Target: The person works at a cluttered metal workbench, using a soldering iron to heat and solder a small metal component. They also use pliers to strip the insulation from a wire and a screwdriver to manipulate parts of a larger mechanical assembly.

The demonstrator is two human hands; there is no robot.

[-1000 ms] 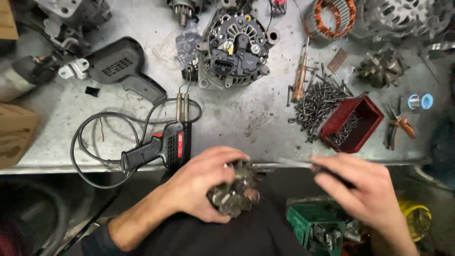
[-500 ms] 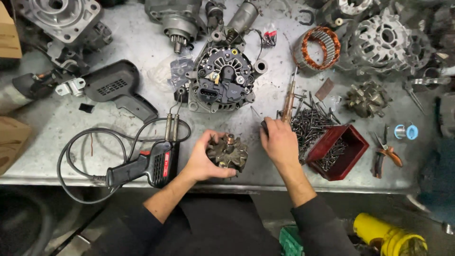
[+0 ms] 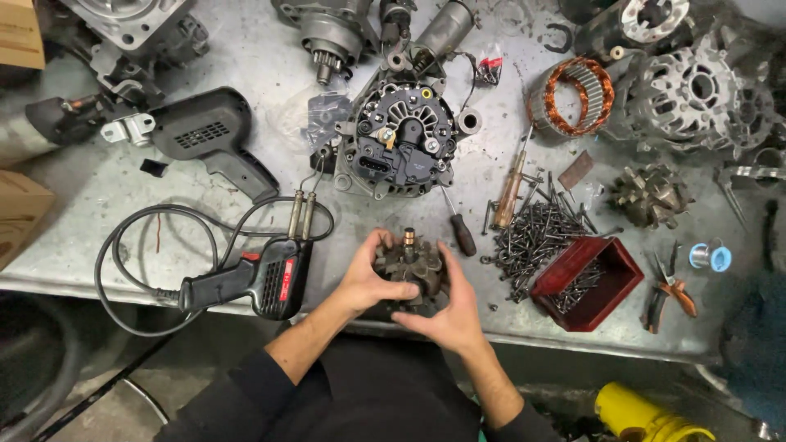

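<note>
A dark alternator rotor (image 3: 409, 263) with a copper-coloured shaft end stands upright near the front edge of the metal workbench (image 3: 205, 245). My left hand (image 3: 368, 274) wraps its left side. My right hand (image 3: 450, 307) cups its right and front side. Both hands grip it. Just behind it sits a black-backed alternator (image 3: 401, 143). A dark-handled screwdriver (image 3: 458, 229) lies right of the rotor.
A black soldering gun (image 3: 254, 278) with a coiled cable lies at the left. A pile of bolts (image 3: 540, 233), a red tray (image 3: 588, 282), pliers (image 3: 667, 295), a copper stator (image 3: 573, 98), another rotor (image 3: 651, 195) and housings crowd the right. A heat gun (image 3: 205, 135) lies at the back left.
My right hand left the spot near the bolts and came back onto the rotor. The rotor now stands on the bench between both hands; a second ago it was below the bench edge.
</note>
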